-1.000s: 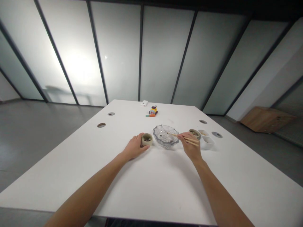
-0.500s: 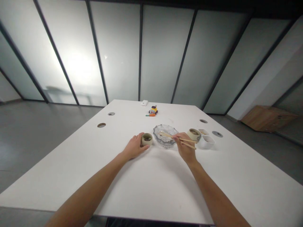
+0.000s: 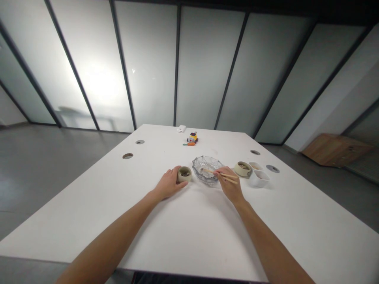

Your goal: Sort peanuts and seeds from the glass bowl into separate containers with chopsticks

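Note:
My left hand (image 3: 171,183) is wrapped round the left side of a small pale green cup (image 3: 185,179), which stands on the white table and holds dark bits. In my right hand (image 3: 230,184) is a pair of wooden chopsticks (image 3: 227,176), their tips pointing left into a clear glass bowl (image 3: 204,178). Whether the tips pinch anything is too small to tell. The glass bowl sits between my two hands. A second pale green cup (image 3: 242,171) with dark contents stands just beyond my right hand.
Two white containers, a front one (image 3: 259,180) and one behind (image 3: 255,165), stand right of the second cup. Farther back lie a toy carrot (image 3: 191,144), a yellow toy car (image 3: 193,137) and a white box (image 3: 181,129). Round holes (image 3: 127,156) pierce the table (image 3: 177,232).
The chopsticks have shifted slightly left and lie closer together, their rear ends drawn in. My left hand stays on the small cup.

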Tool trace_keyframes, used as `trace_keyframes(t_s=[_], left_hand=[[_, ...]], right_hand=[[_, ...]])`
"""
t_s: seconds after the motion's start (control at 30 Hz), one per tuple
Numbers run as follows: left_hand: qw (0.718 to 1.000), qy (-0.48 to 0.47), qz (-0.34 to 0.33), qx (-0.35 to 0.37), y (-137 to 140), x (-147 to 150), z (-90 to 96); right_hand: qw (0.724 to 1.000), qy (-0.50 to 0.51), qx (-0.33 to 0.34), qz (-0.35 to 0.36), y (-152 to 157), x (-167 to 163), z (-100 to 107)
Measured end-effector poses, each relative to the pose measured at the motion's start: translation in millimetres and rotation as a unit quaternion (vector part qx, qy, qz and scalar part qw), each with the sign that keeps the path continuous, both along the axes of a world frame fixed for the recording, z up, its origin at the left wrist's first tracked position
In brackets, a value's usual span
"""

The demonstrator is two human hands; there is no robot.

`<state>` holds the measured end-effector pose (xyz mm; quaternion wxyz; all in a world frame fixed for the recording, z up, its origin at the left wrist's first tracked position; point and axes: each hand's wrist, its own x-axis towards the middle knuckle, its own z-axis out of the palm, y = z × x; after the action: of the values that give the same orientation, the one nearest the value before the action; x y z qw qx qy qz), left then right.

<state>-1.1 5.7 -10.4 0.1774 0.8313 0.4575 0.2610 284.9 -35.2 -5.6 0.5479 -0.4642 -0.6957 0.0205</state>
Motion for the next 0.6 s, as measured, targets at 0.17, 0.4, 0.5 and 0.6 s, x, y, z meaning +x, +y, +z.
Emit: trace_keyframes(t_s=[0.17,0.4,0.5,0.6], left_hand=[[1.0,-0.005,0.009,0.003,0.1,-0.3,-1.6],[1.0,0.004,0.002,0.004,0.7,-0.4,-1.0],[1.0,0.002,0.0,0.007,1.4,-0.7,-1.6],[1.0,-0.003,0.001,0.009,1.9,-1.0,-2.9]], right_hand=[[1.0,-0.005,-0.001,0.005,-0.3,1.1,-1.4],[1.0,-0.004,-0.001,0.004,0.1,2.1,-1.7],[1.0,0.001,0.001,-0.002,0.0,2.3,-1.9],[1.0,0.006,0.004,-0.008,0.1,3.0,-1.8]])
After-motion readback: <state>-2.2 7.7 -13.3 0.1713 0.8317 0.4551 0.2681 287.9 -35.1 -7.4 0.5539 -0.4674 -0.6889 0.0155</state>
